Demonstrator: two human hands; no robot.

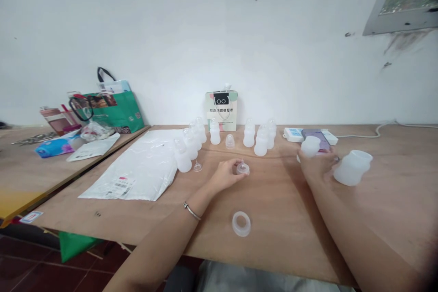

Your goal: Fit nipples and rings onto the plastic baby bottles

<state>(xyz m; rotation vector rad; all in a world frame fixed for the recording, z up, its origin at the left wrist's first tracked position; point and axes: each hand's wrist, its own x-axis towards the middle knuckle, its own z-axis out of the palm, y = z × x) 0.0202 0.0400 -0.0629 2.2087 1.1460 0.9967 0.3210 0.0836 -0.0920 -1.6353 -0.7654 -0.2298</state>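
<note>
My left hand [228, 172] is closed around the edge of a clear nipple in its screw ring [242, 169], low over the wooden table. On the right, my right hand [316, 164] grips a frosted baby bottle body [310, 146] without a top. Close beside that hand, a second open bottle body [352, 169] leans at a tilt. A loose screw ring [241, 224] lies near the table's front edge. Left of my left hand sits a loose nipple [197, 166]. Farther back stands a clear dome cap [230, 141].
Several capped bottles [183, 157] stand on the left beside a white mailing bag [137, 159], and several more bottles [261, 141] stand right of centre. A paper bag [221, 116] leans on the wall. Behind my right hand lie a phone [318, 137] and a white cable [376, 130].
</note>
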